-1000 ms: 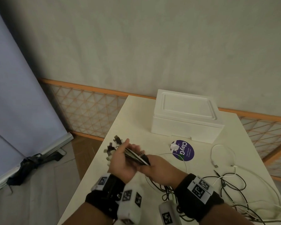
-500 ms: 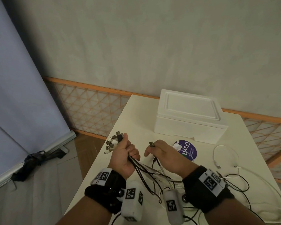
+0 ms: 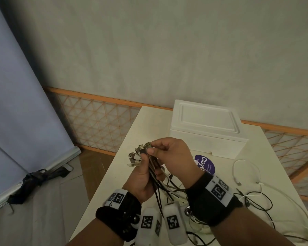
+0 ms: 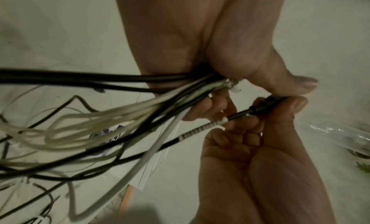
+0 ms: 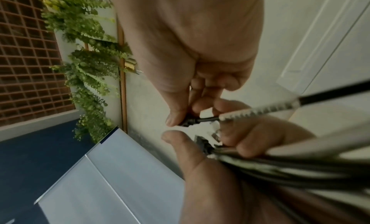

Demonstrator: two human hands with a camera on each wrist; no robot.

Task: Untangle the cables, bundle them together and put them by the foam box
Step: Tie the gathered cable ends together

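My left hand (image 3: 144, 172) grips a bundle of black and white cables (image 3: 156, 174) just below their plugs (image 3: 136, 156), which fan out above the fist. My right hand (image 3: 150, 148) pinches the plug of one black cable (image 3: 148, 145) and holds it against the top of the bundle. In the left wrist view the bundle (image 4: 140, 104) runs through my left hand (image 4: 230, 78), and my right hand (image 4: 280, 107) pinches the black plug (image 4: 264, 104). The right wrist view shows the same pinch on the plug (image 5: 189, 122). The white foam box (image 3: 206, 132) stands on the table behind my hands.
The bundle trails down into a tangle of black and white cables (image 3: 252, 197) on the cream table (image 3: 140, 126), right of my wrists. A loose white cable (image 3: 238, 167) and a purple round sticker (image 3: 207, 166) lie before the box. The table's left edge drops to the floor.
My hands were apart half a second ago. My right hand has since carried a black cable's plug up to the bundle in my left hand, and both hands have risen.
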